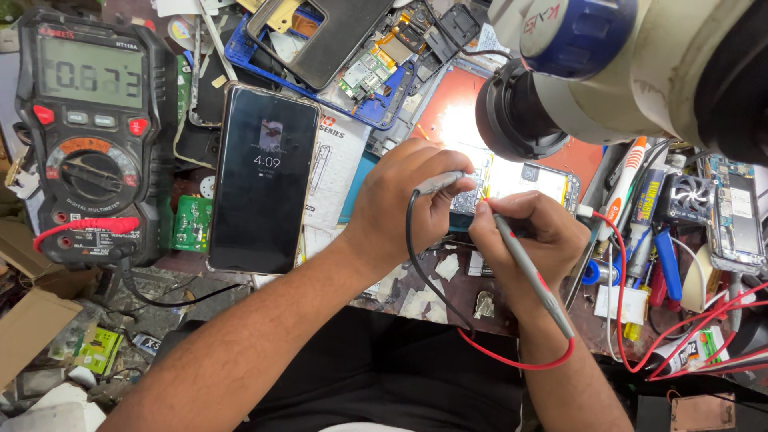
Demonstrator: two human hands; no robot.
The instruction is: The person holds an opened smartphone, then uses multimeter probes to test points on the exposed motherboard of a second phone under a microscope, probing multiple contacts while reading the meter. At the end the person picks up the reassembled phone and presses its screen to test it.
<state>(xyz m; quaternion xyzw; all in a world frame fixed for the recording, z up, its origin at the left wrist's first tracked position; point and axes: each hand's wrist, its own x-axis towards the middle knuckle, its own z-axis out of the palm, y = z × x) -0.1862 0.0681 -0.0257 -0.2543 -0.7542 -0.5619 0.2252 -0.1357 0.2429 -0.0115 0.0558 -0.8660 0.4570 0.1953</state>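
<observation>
My left hand (408, 200) grips a grey test probe (438, 182) with a black lead, its tip on an opened phone's circuit board (524, 182) lit under a microscope. My right hand (532, 240) holds a second grey probe (534, 276) with a red lead, tip touching the same board. Both hands rest side by side at the bench's front edge. A digital multimeter (92, 136) with a lit number display stands at the far left, red lead plugged in.
A microscope head (592, 64) hangs over the board at top right. A dark smartphone (264, 176) with a lit screen lies between meter and hands. Phone parts in a blue frame (376, 80) sit behind. Tools, pens and a small fan (688, 196) crowd the right.
</observation>
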